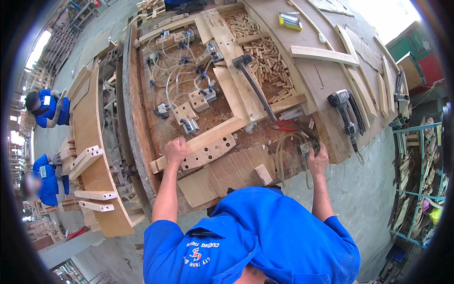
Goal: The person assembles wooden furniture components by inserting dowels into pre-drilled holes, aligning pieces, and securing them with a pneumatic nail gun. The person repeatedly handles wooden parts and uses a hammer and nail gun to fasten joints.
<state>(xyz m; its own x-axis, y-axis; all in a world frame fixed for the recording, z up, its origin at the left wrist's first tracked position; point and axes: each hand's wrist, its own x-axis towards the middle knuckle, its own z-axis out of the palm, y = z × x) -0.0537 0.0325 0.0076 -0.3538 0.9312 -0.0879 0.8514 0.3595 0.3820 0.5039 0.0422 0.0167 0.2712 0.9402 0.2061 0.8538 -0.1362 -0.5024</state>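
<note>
My left hand (175, 150) is closed around a pale wooden rail (215, 134) near its left end. This rail meets another at a corner, forming part of a frame on the bench. Just below it lies a curved wooden block with dark holes (209, 152). At the bench's right side, my right hand (318, 160) closes on a small metal air valve (304, 148) with clear hoses; its fingertips are partly hidden. Small air cylinders (190, 126) on wooden blocks, linked by tubing, sit inside the frame. A long-handled hammer (255, 85) lies across the rails.
Many wooden dowels (268, 61) fill a tray beyond the hammer. Red-handled pliers (284, 126) lie near the valve. A nail gun (343, 111) rests on the right table by wooden strips. Cardboard (222, 177) covers the near edge. Two people (47, 109) work at the left.
</note>
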